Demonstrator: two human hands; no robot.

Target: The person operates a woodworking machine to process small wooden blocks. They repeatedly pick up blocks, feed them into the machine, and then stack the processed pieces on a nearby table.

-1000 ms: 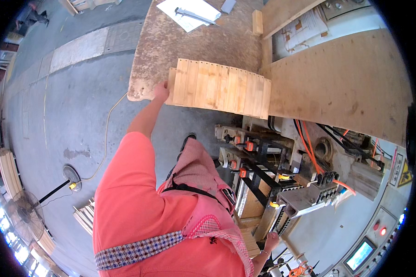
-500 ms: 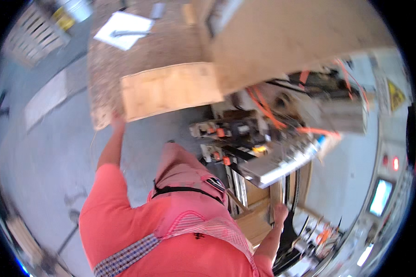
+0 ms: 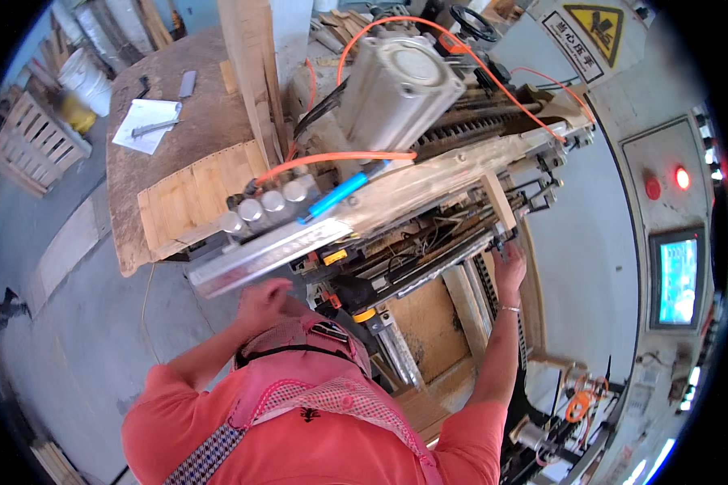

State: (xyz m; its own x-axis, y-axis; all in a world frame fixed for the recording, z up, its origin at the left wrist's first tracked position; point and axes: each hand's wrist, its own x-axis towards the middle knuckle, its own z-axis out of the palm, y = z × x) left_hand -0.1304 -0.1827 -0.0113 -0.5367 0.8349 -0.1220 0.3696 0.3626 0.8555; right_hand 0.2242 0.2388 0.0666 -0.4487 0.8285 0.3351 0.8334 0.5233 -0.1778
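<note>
My right hand point(image 3: 510, 271) reaches into the machine point(image 3: 416, 283), its fingers closed at a dark fitting on the rail. Just above those fingers stands a short pale wooden strip point(image 3: 498, 202); whether they touch it, I cannot tell. What they grip is hidden. My left hand point(image 3: 264, 305) is held before my waist with curled fingers, and nothing shows in it. Close in front of it is the end of a silver metal beam point(image 3: 243, 263) with round knobs point(image 3: 273, 200). A light wooden board point(image 3: 198, 194) lies on the brown table point(image 3: 150, 81) at the left.
A large metal cylinder point(image 3: 400, 85) with an orange hose point(image 3: 332, 159) sits over the beam. On the right, a control panel has a lit screen point(image 3: 677, 279) and a red light point(image 3: 682, 178). Paper point(image 3: 144, 137) lies on the table. A slatted wooden pallet point(image 3: 42, 145) stands far left.
The view has turned toward the machine. My left hand has left the table's edge by the board and come in front of my waist. My right hand has moved forward to the machine's rail.
</note>
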